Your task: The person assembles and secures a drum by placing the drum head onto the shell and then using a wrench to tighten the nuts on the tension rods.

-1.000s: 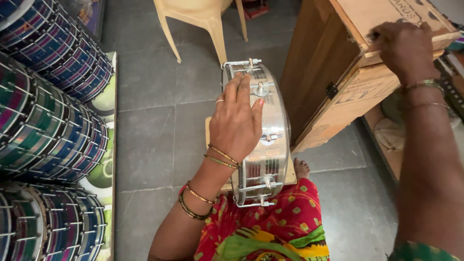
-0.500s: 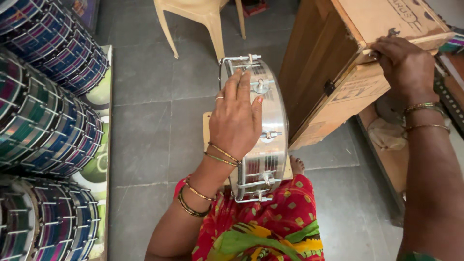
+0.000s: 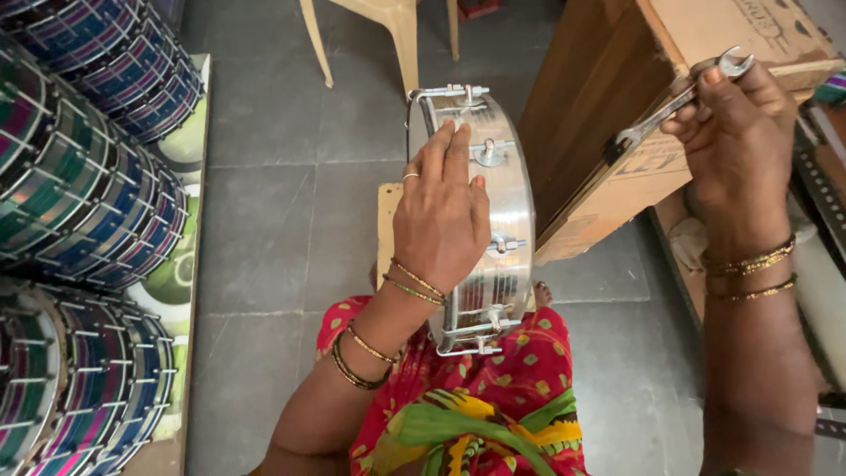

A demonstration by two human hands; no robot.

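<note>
The left hand [image 3: 445, 220] lies flat, fingers spread, on the silver drum [image 3: 480, 220] standing on edge on the person's lap, steadying it. Off to its right, the right hand [image 3: 736, 132] is closed around a double-ended spanner [image 3: 679, 99], held up in front of the cardboard box [image 3: 705, 53] and well apart from the drum. So the tool is in hand, but by my reading no lug [image 3: 487, 154] has been touched yet; the tightening looks all ahead. The drum's far face and the lugs under the palm are hidden.
</note>
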